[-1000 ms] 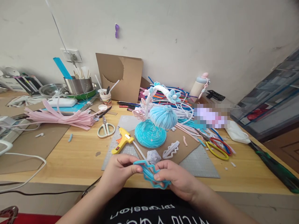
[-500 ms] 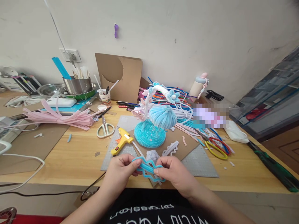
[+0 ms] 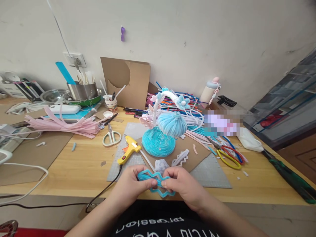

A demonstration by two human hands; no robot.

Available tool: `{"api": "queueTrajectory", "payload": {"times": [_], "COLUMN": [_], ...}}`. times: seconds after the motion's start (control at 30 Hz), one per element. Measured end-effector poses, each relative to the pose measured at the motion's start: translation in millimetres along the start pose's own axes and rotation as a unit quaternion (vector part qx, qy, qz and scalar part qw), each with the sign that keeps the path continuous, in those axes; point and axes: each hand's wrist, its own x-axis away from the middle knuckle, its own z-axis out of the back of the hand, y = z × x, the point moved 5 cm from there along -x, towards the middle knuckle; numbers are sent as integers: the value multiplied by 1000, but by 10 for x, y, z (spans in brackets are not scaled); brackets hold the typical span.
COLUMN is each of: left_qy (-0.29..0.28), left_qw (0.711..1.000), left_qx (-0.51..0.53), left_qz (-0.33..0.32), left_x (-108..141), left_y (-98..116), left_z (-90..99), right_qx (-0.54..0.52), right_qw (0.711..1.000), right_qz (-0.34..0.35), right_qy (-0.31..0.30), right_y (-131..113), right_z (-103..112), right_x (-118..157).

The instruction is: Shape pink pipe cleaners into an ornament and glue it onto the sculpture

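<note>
Near the table's front edge, my left hand (image 3: 134, 182) and my right hand (image 3: 180, 182) both pinch a blue pipe-cleaner piece (image 3: 158, 182) with zigzag edges. My left thumb presses on its middle, and my right thumb and fingers grip its right end. Just beyond my hands sits a pale lilac fuzzy ball (image 3: 161, 165), partly hidden by them. Beside that lies a white zigzag pipe-cleaner piece (image 3: 181, 158). Farther back stands a pipe-cleaner lamp with a round blue base (image 3: 158, 141), a pleated blue shade (image 3: 172, 123) and a white flowered stem.
A yellow glue gun (image 3: 128, 150) lies left of the lamp, its black cord running off the front edge. White-handled scissors (image 3: 112, 138) are beyond it. Red-and-yellow pliers (image 3: 229, 158) lie to the right. Pink pipe cleaners (image 3: 64, 124) are bundled at left, and a cutting mat (image 3: 212, 176) lies underneath.
My left thumb has shifted right along the blue piece, closer to my right hand. More of the piece's left end now shows above my left hand.
</note>
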Motion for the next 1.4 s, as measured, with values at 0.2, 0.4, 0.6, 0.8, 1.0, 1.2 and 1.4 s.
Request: {"api": "queueTrajectory", "payload": {"times": [0.2,0.4,0.6,0.8,1.0,1.2,1.4], "left_qy": [44,65,80,86,118,92,73], "left_qw": [999,997,996,996,993,987,978], "left_qx": [-11,-39,-39,24,30,132,189], "left_qz": [14,6,-13,-5,-12,17,45], "left_x": [25,53,38,34,7,-21,-9], "left_y": [35,83,34,-7,-40,-106,-111], "left_z": [-42,-51,7,1,8,-6,-87], "right_qx": [-31,58,232,220,243,167,10], "right_qw": [999,998,960,965,948,967,992], "right_qz": [-9,3,150,126,169,184,124], "right_qy": [-14,-1,47,68,118,54,-5], "right_y": [39,10,-186,-162,-191,-201,-124], "right_z": [-11,2,31,99,107,136,70], "right_x": [9,35,85,71,64,58,20]}}
